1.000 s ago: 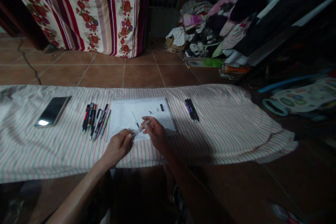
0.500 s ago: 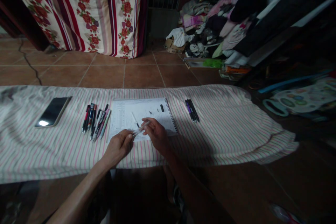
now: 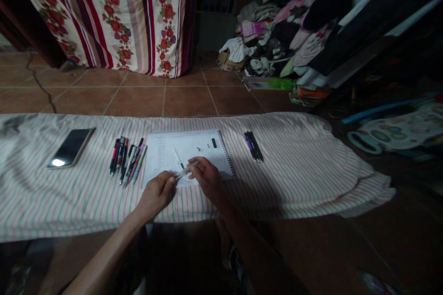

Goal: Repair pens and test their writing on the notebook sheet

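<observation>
Above the near edge of a spiral notebook [image 3: 166, 140], my left hand [image 3: 157, 193] pinches one end of a clear pen barrel [image 3: 183, 173]. The fingers of my right hand [image 3: 206, 176] are closed on the barrel's other end, so it slants between both hands. A thin ink refill [image 3: 177, 156] with a dark end lies on the page just beyond my fingers. Farther up the page rest a small pen tip [image 3: 198, 149], a tiny light piece [image 3: 208, 146] and a black rubber grip or cap [image 3: 213, 143].
Left of the notebook lies a bunch of several pens [image 3: 126, 161], then a phone [image 3: 71, 148]. A few dark and purple pens [image 3: 254, 146] lie to the right. Striped cloth [image 3: 304, 166] covers the table. Beyond are a floral curtain [image 3: 138, 18] and heaped clothes [image 3: 277, 32].
Almost nothing differs. Both hands keep the clear barrel in the same place, and the whole view has shifted very slightly.
</observation>
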Tool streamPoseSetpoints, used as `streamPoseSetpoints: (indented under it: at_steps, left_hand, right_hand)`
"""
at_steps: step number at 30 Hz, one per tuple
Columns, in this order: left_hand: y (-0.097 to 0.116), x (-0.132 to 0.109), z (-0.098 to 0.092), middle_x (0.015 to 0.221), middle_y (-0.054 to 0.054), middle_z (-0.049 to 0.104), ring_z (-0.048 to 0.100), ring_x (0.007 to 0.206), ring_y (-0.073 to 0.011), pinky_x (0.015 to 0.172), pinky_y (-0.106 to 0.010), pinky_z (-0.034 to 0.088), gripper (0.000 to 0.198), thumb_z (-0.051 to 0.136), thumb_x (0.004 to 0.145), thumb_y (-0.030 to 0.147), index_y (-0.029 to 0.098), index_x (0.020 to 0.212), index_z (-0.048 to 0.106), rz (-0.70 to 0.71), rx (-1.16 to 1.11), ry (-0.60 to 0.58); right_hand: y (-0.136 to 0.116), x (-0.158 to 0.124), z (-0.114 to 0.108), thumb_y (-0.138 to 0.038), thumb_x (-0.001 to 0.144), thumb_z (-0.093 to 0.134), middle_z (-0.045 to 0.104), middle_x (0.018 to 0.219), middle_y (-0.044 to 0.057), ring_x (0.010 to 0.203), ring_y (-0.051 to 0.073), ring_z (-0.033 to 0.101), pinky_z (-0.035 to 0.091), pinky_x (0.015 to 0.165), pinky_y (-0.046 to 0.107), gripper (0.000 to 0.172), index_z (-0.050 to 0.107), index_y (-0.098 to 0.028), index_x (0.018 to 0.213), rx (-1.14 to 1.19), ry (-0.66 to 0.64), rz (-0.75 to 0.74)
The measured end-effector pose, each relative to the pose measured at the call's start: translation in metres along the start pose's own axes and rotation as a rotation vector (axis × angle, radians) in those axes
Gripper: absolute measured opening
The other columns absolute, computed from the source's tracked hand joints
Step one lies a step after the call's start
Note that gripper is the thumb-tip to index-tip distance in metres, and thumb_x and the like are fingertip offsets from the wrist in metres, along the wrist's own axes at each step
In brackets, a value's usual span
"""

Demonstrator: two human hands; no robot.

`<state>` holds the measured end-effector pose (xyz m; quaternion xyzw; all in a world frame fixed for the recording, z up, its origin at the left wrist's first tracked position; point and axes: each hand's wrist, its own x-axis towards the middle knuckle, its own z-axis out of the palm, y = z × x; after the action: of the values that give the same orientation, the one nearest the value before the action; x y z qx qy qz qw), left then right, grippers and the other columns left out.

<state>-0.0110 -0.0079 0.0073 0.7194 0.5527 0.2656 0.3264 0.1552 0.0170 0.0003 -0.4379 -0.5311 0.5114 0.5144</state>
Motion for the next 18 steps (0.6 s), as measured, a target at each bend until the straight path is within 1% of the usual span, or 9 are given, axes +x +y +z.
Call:
streamPoseSetpoints:
  at_steps: [4, 9, 14, 18]
  left_hand:
    - [-0.0009, 0.0002, 0.0, 0.072, -0.002, 0.058, 0.055, 0.069, -0.0168, 0.066, -0.029, 0.042, 0.03, 0.031, 0.089, 0.035, 0.018, 0.08, 0.055, -0.001, -0.015, 0.002]
    - [-0.0018, 0.0004, 0.0001, 0.071, -0.002, 0.058, 0.055, 0.068, -0.0167, 0.063, -0.028, 0.041, 0.03, 0.032, 0.089, 0.034, 0.018, 0.079, 0.055, 0.009, -0.013, 0.014]
    - [0.0004, 0.0004, -0.0012, 0.069, -0.002, 0.055, 0.054, 0.067, -0.0163, 0.064, -0.028, 0.041, 0.031, 0.03, 0.09, 0.033, 0.018, 0.076, 0.052, 0.016, -0.009, -0.01]
    - [0.0013, 0.0006, -0.0016, 0.065, -0.001, 0.052, 0.053, 0.066, -0.0169, 0.062, -0.028, 0.041, 0.03, 0.029, 0.089, 0.035, 0.019, 0.074, 0.05, -0.009, -0.006, -0.026]
  right_hand:
    - [-0.0009, 0.0, -0.0004, -0.027, 0.078, 0.054, 0.064, 0.073, 0.001, 0.065, 0.012, 0.063, 0.054, 0.058, 0.025, 0.014, 0.055, -0.019, 0.089, -0.01, 0.002, 0.001]
    - [0.0015, 0.0002, -0.0024, -0.028, 0.078, 0.054, 0.065, 0.074, 0.002, 0.068, 0.013, 0.064, 0.054, 0.06, 0.026, 0.015, 0.055, -0.019, 0.09, -0.003, -0.022, 0.007]
    - [-0.0006, -0.0001, -0.0026, -0.028, 0.078, 0.054, 0.066, 0.074, 0.002, 0.068, 0.014, 0.064, 0.054, 0.06, 0.026, 0.014, 0.055, -0.019, 0.088, -0.013, -0.025, 0.017]
    - [-0.0045, -0.0006, -0.0025, -0.027, 0.077, 0.054, 0.065, 0.075, 0.002, 0.067, 0.013, 0.064, 0.054, 0.059, 0.026, 0.013, 0.055, -0.019, 0.088, -0.013, -0.033, 0.001]
